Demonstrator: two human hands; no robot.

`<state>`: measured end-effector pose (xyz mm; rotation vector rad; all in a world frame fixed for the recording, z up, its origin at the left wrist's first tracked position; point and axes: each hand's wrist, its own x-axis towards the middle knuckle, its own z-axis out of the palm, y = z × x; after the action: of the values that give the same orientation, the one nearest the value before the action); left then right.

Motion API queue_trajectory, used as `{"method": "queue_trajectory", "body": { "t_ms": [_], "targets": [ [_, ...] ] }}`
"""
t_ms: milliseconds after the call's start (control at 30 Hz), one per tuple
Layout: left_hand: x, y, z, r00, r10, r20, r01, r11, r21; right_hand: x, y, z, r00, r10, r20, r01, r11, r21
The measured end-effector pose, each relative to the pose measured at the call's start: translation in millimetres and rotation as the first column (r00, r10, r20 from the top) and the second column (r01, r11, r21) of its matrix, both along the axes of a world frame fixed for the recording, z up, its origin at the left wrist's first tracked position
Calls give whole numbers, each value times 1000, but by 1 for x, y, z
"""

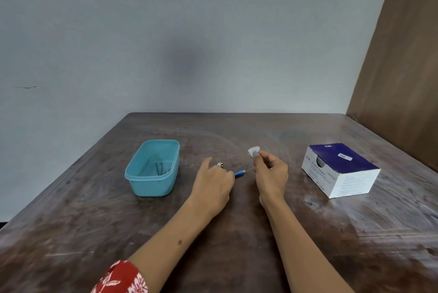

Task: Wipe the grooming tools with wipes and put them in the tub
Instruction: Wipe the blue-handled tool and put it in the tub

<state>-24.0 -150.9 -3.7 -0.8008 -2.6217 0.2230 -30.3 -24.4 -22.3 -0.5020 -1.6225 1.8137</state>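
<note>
One teal rectangular plastic tub (pixel 151 169); right of the tub, one blue-handled thin tool (pixel 239 173), one small white wipe (pixel 253 151), one purple-and-white cardboard box (pixel 341 169).

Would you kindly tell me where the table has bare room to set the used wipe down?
Bare wood lies behind the teal tub toward the wall, and between the right hand and the swab box. It is crowded between both hands, around the blue-handled tool.

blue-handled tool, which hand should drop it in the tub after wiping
Left. The left hand already grips the blue-handled tool and is nearer the tub; the right hand pinches the wipe.
</note>
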Motion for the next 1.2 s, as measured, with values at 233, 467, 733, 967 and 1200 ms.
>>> {"method": "queue_trajectory", "body": {
  "t_ms": [233, 467, 733, 967, 1200],
  "targets": [
    [-11, 4, 4, 997, -19, -77, 41, 953, 299, -19, 0, 6, 990, -138, 9, 139, 989, -58],
    [-31, 6, -6, 991, -123, -54, 115, 561, 820, -30, 0, 6, 991, -130, 31, 130, 991, -10],
    [-28, 1, -8, 971, -215, 101, -49, 233, 971, -24, -6, 10, 987, 124, -104, -139, 979, -147],
    [-27, -5, -6, 938, -239, 253, -221, 150, 964, -17, -13, 17, 930, 338, -142, -366, 883, -294],
    [-22, -3, -7, 931, -281, 234, -192, 169, 967, -14, -14, 16, 925, 369, -95, -381, 900, -213]
  ]
}}
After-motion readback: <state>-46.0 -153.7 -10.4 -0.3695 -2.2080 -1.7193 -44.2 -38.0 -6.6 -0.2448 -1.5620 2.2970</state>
